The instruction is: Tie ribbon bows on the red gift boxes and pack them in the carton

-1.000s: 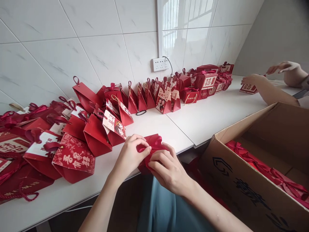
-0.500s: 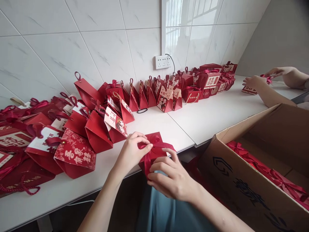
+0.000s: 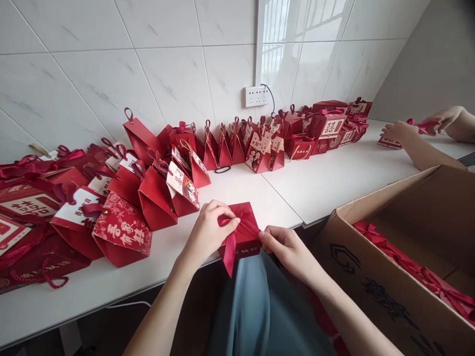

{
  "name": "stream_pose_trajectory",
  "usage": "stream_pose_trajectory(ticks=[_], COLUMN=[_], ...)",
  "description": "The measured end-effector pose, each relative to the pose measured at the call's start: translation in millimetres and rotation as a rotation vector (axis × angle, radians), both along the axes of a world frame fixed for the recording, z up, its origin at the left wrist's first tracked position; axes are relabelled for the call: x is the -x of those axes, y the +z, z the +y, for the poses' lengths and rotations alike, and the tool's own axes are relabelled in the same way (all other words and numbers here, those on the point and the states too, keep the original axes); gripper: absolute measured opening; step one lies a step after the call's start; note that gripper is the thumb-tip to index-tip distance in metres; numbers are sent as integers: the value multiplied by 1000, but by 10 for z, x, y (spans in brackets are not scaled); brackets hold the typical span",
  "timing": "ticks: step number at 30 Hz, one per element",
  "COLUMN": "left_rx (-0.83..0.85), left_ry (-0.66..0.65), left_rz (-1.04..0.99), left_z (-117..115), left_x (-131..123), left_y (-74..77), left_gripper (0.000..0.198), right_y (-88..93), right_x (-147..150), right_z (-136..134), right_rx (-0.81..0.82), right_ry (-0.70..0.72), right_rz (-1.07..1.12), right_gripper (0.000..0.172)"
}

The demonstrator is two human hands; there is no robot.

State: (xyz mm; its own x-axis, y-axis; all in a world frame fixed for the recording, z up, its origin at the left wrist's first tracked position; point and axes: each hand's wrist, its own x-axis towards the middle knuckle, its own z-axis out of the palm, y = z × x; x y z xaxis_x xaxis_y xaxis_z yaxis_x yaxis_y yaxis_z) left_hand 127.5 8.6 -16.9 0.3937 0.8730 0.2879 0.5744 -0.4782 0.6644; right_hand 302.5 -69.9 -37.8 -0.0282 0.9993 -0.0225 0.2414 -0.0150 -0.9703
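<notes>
A small red gift box (image 3: 248,248) sits at the front edge of the white table, with gold characters on its near side. Across its top runs a crimson ribbon (image 3: 230,247), one tail hanging over the near left side. My left hand (image 3: 213,228) pinches the ribbon near the middle of the lid, thumb against fingers. On the right, my right hand (image 3: 287,247) is closed on the ribbon's other part at the box's right edge, drawing it taut. The ribbon's crossing is partly hidden by my left fingers.
Many red gift boxes (image 3: 124,230) crowd the table's left and back. An open cardboard carton (image 3: 356,277) at the right holds ribboned boxes (image 3: 404,264). Beyond it, another person's hands (image 3: 401,134) handle a ribbon over a box. A power strip (image 3: 256,96) is on the tiled wall.
My right hand has moved right, from over the box's front to its right edge, pulling the ribbon. My left hand stays pinching at the lid. The view has shifted slightly.
</notes>
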Motion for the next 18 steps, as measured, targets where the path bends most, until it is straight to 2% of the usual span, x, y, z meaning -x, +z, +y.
stream_pose_trajectory(ticks=[11, 18], left_rx=[16, 42], left_ry=[11, -14], left_rz=[7, 0], left_z=[-4, 3], left_x=[-7, -6], left_y=[7, 4], left_gripper=[11, 10], right_y=[56, 59], right_x=[124, 180], right_z=[-218, -352], right_rx=[-2, 85], right_ry=[110, 153], right_rz=[-156, -105], right_gripper=[41, 41])
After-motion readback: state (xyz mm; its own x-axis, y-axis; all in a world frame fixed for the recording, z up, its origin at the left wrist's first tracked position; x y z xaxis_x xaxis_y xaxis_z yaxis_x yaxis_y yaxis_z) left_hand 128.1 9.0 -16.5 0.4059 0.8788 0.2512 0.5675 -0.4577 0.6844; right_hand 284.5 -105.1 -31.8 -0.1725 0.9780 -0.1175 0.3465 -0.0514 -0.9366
